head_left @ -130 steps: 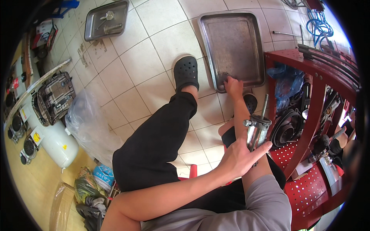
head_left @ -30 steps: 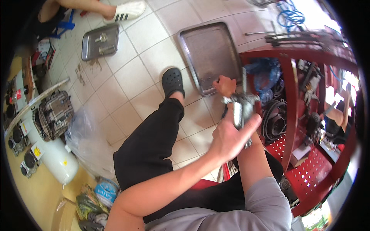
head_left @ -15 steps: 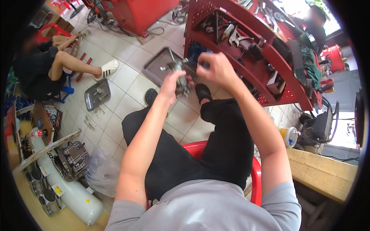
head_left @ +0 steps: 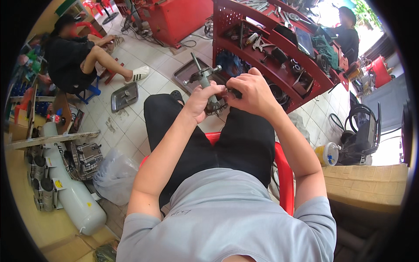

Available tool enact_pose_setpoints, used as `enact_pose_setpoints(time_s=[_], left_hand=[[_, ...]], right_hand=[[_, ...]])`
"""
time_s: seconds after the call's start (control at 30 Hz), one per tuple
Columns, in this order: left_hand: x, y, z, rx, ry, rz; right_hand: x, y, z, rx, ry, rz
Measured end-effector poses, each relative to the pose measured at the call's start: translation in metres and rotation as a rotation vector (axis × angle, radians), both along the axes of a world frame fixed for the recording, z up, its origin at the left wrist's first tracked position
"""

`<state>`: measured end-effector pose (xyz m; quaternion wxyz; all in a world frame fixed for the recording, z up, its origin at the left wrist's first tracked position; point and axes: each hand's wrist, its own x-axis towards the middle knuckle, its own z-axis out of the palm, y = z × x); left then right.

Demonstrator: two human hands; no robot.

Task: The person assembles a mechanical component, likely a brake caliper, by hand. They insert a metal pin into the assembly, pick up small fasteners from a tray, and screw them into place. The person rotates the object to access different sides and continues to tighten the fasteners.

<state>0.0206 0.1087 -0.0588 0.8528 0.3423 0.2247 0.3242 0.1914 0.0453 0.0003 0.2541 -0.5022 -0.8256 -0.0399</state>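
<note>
Item: grey metal mechanical assembly, held in both hands over the knees of a person seated on a red chair.

Position: the assembly sits above the lap, near the red tool rack, with a metal tray on the floor tiles beyond it. Long axis: a thin rod rises from the body up and away to the person's left, tilted. Left hand: fingers wrapped and clamped round the assembly body from the left, forearm reaching up from the lower edge. Right hand: just right of the assembly and touching it, fingers curled together on a small dark part at its side; what it pinches cannot be told. Both hands equally near; right wrist bent inward.
</note>
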Motion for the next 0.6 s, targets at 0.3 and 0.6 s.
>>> enact_pose_setpoints(time_s=[0.3, 0.6], left_hand=[[-0.018, -0.045, 0.035, 0.096, -0.008, 0.015], [-0.036, -0.056, 0.062, 0.212, -0.085, 0.071]], right_hand=[[-0.021, -0.040, 0.025, 0.148, 0.085, 0.053], [-0.040, -0.063, 0.053, 0.150, 0.251, 0.022]])
